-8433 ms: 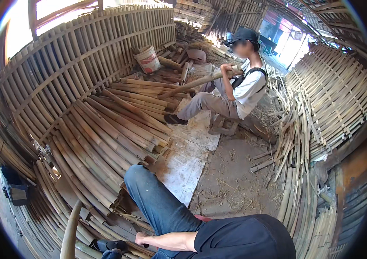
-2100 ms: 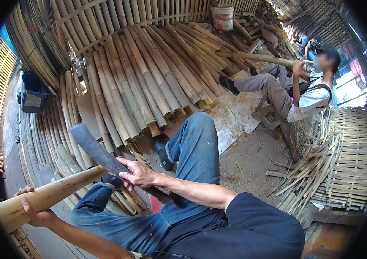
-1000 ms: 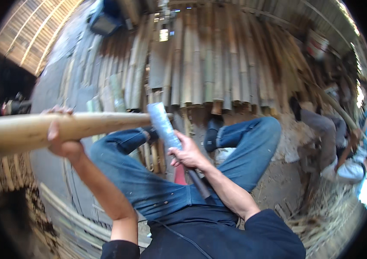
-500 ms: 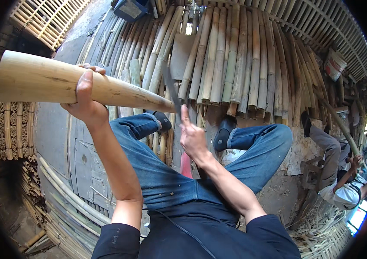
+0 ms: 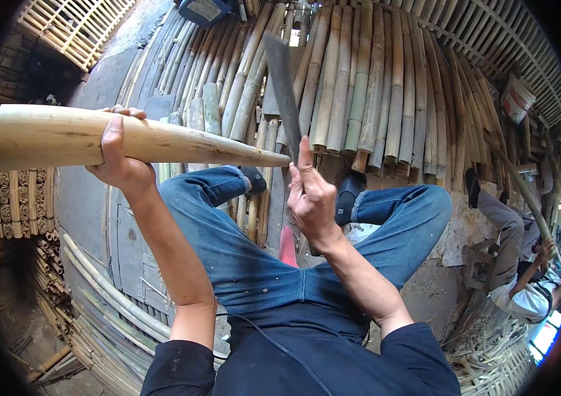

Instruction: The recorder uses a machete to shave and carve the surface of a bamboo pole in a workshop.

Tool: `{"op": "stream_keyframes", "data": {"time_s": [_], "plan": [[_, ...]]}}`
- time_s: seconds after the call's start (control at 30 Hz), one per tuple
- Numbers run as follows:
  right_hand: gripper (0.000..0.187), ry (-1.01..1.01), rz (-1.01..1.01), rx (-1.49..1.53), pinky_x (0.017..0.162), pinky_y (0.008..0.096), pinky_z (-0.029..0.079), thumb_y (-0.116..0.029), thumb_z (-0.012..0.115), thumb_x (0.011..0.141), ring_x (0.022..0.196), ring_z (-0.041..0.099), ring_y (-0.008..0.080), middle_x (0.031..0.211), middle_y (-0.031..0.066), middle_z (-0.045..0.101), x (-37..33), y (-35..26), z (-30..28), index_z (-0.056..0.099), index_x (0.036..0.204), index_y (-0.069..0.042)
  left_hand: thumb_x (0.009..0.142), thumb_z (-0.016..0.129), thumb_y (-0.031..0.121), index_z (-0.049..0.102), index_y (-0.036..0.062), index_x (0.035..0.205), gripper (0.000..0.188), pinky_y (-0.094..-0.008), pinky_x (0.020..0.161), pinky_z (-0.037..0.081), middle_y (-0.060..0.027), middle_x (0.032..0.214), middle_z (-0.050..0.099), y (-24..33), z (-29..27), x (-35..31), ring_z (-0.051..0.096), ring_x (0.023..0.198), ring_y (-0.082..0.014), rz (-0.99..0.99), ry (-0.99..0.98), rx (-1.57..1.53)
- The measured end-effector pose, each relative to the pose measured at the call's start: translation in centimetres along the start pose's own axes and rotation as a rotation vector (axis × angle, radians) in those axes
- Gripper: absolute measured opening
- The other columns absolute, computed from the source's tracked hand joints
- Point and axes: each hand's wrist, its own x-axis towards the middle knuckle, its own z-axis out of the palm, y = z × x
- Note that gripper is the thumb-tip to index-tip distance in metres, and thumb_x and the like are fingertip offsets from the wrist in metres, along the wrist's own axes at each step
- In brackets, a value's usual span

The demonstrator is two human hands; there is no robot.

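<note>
My left hand (image 5: 122, 158) is wrapped round a thick, pale bamboo pole (image 5: 188, 142), with the thumb over its near side. The pole lies across in front of me, its wide end at the left and its far end tapering to the right. In my right hand (image 5: 313, 201) is a long, dark-bladed knife (image 5: 283, 82), the index finger stretched along the blade and the blade pointing up and away. The pole's narrow-looking end meets or nearly meets the blade just above my right hand; I cannot tell if they touch. My right fingers hide the knife's handle.
Many bamboo poles (image 5: 363, 79) lie side by side beyond my feet. Bundled bamboo sticks (image 5: 23, 204) are stacked at left, with long curved strips (image 5: 115, 294) below. A blue container (image 5: 202, 10) stands at the far side. At right, another person (image 5: 525, 294) holds a pole.
The blade has turned to show its broad side, and my right hand has moved slightly right and nearer. My left hand has shifted left; the pole's wide end has dropped lower in view.
</note>
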Motion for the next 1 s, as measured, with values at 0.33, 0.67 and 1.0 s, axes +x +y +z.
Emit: {"op": "stream_keyframes", "data": {"time_s": [0.33, 0.67, 1.0], "plan": [[0.070, -0.446, 0.359, -0.172, 0.060, 0.0482, 0.055, -0.003, 0.058, 0.088, 0.057, 0.065, 0.0400, 0.069, 0.0261, 0.063, -2.9, 7.0, 2.6, 0.031, 0.153, -0.006, 0.076, 0.058, 0.004, 0.052, -0.0070, 0.105, 0.031, -0.0403, 0.073, 0.055, -0.0178, 0.090, 0.057, 0.3, -0.9, -0.2, 0.059, 0.079, -0.0262, 0.030, 0.022, -0.046], [0.069, -0.285, 0.101, -0.068, 0.055, 0.0458, 0.051, -0.004, 0.058, 0.092, 0.058, 0.066, 0.0359, 0.071, 0.0253, 0.063, -1.4, 2.5, 2.1, 0.032, 0.155, -0.018, 0.077, 0.058, 0.013, 0.053, -0.0018, 0.108, 0.035, -0.0417, 0.083, 0.051, -0.0159, 0.094, 0.056, 0.1, -2.6, 0.1, 0.058, 0.085, -0.0273, 0.001, -0.038, -0.007], [0.069, -0.372, 0.102, -0.117, 0.062, 0.0514, 0.051, 0.000, 0.054, 0.089, 0.066, 0.065, 0.0415, 0.077, 0.0252, 0.064, -0.6, 2.4, 1.6, 0.036, 0.153, -0.017, 0.075, 0.057, 0.012, 0.051, -0.0030, 0.109, 0.038, -0.0420, 0.082, 0.051, -0.0177, 0.093, 0.056, -0.5, -2.9, -0.1, 0.058, 0.084, -0.0283, 0.040, -0.008, 0.015]]}}
